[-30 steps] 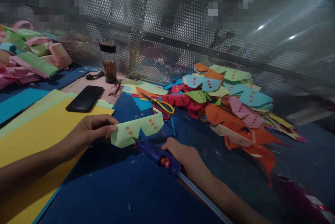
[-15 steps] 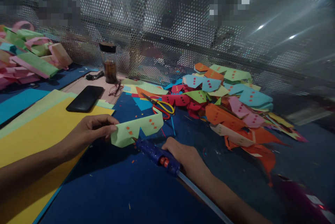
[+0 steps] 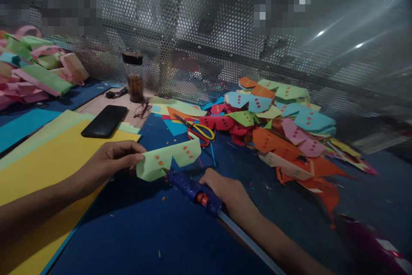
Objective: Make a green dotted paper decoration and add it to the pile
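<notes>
Between thumb and fingers, my left hand (image 3: 117,159) pinches the left end of a pale green paper mask (image 3: 167,157) with small orange squares on it. A triangular notch is cut in the mask's lower edge. My right hand (image 3: 227,191) is wrapped round a blue glue gun (image 3: 195,191), its far fingers hidden behind the body. From the back of the gun runs a long translucent glue stick (image 3: 247,240). The nozzle tip meets the mask's lower edge, left of the notch; whether it touches I cannot tell. Scissors (image 3: 201,131) with yellow and red handles lie just beyond the mask.
Many coloured paper masks (image 3: 267,137) are heaped on the right. Yellow sheets (image 3: 48,180) and a black phone (image 3: 105,121) lie on the left, with a glass jar (image 3: 135,80) behind. Pink and green paper pieces (image 3: 41,69) pile up far left. A perforated metal panel (image 3: 193,30) stands at the back.
</notes>
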### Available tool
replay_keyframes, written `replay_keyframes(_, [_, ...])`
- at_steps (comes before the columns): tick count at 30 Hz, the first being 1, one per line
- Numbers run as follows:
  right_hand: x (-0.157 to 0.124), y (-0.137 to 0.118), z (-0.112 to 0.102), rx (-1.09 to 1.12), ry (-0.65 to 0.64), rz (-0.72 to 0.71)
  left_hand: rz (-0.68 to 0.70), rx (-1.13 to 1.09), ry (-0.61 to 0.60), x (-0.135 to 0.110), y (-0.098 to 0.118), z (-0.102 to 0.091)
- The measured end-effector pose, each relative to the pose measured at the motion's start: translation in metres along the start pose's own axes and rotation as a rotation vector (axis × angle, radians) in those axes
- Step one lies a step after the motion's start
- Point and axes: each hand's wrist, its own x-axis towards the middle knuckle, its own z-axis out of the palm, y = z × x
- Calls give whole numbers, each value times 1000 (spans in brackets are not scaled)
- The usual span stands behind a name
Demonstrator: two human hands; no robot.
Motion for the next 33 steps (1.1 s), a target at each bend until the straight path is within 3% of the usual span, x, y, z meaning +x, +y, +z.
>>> replay_keyframes(10, [-1, 4, 6, -6, 39, -22, 1, -26, 8, 0, 0, 1])
replay_keyframes(20, [-1, 0, -4, 17, 34, -58, 8, -4, -7, 0, 1, 0])
replay_keyframes(33, [0, 2, 3, -35, 31, -21, 10, -3, 6, 1, 2, 1])
